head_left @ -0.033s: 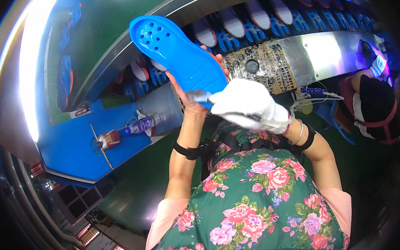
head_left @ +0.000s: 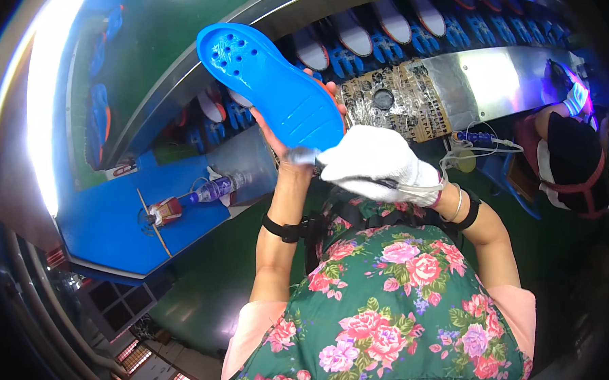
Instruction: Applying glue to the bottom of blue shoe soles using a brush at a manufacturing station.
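A blue shoe sole point(head_left: 273, 89) with a cluster of small round holes at its far end lies tilted across my left hand point(head_left: 271, 138). Fingers wrap the sole from beneath; their tips show at its right edge, and the palm is hidden. My right hand point(head_left: 371, 161), in a white glove, is closed around a brush point(head_left: 303, 155). The brush head is smeared by motion at the sole's near end, over my left wrist; whether it touches the sole I cannot tell. A thin clear tube point(head_left: 420, 187) runs along the glove. The sole's surface looks wet and shiny.
Behind the hands, a rack point(head_left: 440, 38) holds several shoe uppers and blue soles. A taped cardboard patch point(head_left: 396, 104) covers part of the metal ledge. A bottle point(head_left: 215, 190) lies on the blue board at left. Another person point(head_left: 568, 155) works at far right.
The brush head has shifted slightly down and left toward my left wrist, and the gloved right hand has dipped a little. The sole stays nearly in place.
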### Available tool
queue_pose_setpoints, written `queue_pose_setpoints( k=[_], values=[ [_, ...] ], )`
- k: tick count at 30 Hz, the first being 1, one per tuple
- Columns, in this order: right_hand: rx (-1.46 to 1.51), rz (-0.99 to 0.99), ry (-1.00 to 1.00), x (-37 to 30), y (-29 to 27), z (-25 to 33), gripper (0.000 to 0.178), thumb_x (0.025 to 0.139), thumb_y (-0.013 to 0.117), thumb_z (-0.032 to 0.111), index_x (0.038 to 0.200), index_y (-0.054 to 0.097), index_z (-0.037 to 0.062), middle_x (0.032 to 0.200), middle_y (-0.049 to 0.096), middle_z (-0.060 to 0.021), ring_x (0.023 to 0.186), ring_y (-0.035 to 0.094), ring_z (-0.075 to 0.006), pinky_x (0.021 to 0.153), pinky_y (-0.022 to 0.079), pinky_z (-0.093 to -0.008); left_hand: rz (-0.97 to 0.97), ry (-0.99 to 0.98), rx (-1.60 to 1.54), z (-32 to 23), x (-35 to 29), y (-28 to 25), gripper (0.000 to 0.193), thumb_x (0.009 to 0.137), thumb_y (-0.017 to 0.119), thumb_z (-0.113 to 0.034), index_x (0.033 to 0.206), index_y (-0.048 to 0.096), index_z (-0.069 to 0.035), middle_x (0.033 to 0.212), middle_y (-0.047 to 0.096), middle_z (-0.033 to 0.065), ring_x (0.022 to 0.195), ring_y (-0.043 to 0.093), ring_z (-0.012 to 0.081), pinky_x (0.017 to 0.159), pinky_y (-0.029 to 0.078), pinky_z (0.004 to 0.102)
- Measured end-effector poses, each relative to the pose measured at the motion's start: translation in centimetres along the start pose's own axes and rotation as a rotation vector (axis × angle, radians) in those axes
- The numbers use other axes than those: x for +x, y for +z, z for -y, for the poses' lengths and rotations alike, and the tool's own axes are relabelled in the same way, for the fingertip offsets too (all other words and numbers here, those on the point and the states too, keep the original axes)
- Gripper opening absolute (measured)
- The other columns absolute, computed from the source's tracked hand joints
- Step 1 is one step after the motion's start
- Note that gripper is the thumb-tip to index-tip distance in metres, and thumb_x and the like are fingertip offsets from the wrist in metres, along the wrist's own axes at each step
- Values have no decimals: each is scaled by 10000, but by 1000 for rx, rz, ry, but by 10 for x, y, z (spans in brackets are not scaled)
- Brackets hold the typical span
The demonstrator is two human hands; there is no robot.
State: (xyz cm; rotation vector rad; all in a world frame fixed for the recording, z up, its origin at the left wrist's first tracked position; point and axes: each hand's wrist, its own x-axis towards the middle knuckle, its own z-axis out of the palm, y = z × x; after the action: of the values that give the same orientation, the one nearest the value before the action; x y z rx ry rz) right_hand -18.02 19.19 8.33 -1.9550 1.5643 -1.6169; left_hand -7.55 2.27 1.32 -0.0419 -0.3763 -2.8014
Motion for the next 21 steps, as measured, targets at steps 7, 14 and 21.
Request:
queue_pose_setpoints(
  k=[7, 14, 21],
  values=[
    [68, -33, 95, -8, 2, -15, 209, 802, 822, 95, 1008, 786, 103, 1019, 776, -68, 842, 719, -240, 732, 567, -351, -33, -72, -91, -14, 0, 4, 1066, 790, 687, -763, 1558, 343, -108, 1521, 448, 153, 1317, 492, 427, 1005, 510, 591],
    [386, -71, 235, -12, 6, -7, 122, 818, 808, 55, 932, 806, 97, 968, 787, -82, 879, 741, -216, 779, 576, -337, -68, -163, -47, -27, -11, -8, 1179, 765, 691, -777, 1582, 268, -39, 1504, 428, 224, 1275, 511, 452, 1019, 508, 576],
    [144, 103, -28, -23, 13, 3, 270, 788, 817, 116, 1048, 765, 166, 1009, 755, -47, 846, 709, -259, 724, 578, -367, -37, -256, 49, -34, -8, -5, 1177, 778, 687, -749, 1581, 249, -8, 1467, 452, 253, 1190, 541, 449, 935, 514, 543]
  ],
)
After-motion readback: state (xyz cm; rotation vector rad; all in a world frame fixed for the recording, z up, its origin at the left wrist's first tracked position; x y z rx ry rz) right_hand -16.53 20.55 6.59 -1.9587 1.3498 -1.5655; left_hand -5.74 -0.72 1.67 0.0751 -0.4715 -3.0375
